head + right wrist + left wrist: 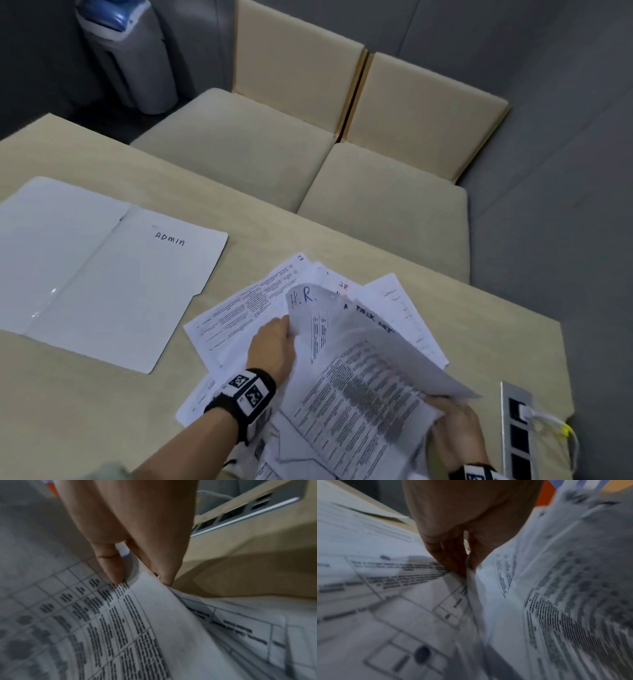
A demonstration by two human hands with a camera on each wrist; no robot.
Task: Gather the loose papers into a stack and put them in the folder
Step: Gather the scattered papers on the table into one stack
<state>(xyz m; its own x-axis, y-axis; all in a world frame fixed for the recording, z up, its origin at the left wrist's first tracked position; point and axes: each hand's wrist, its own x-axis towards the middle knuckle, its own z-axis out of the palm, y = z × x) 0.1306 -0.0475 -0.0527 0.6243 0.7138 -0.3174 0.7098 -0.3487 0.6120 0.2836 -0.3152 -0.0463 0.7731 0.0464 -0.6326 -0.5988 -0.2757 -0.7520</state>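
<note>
Open folder [102,274] reads "ADMIN"; lifted sheet [359,342] reads "H.R."

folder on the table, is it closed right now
No, the folder marked ADMIN lies opened flat on the table, both of its leaves bare, with the loose papers beside it.

beige table [308,240] | two beige seats [239,137] | grey walls [548,51] | bin [130,58]
</note>
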